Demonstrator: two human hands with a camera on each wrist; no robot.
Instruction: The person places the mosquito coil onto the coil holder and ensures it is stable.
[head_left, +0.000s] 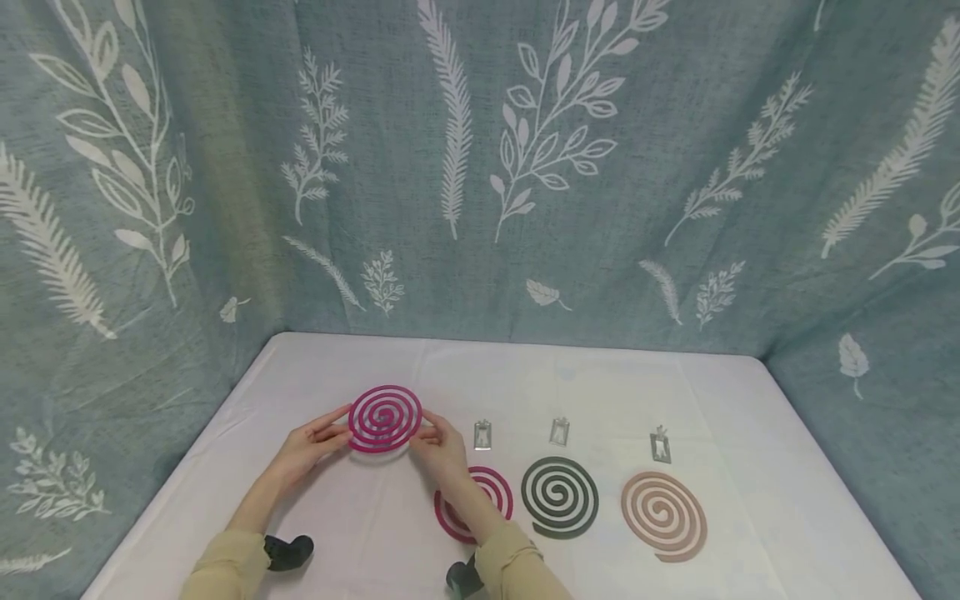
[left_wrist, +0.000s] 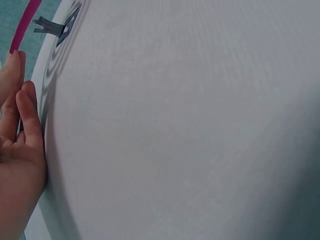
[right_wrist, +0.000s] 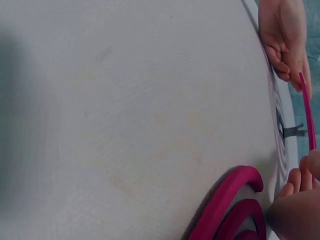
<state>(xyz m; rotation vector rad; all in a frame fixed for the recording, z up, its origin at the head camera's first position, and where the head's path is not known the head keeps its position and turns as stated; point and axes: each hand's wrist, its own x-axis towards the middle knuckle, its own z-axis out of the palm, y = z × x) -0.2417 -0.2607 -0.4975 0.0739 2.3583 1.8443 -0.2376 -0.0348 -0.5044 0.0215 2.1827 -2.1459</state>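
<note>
A magenta spiral coil is held tilted just above the white table, pinched at its rim from both sides. My left hand grips its left edge and my right hand grips its right edge. The left wrist view shows my left fingers against the coil's thin pink rim. In the right wrist view the rim runs between the left hand and my right fingertips. A second magenta coil lies flat under my right wrist.
A dark green coil and a tan-pink coil lie flat to the right. Three small metal stands sit behind the flat coils. Leaf-print blue cloth walls the table on three sides.
</note>
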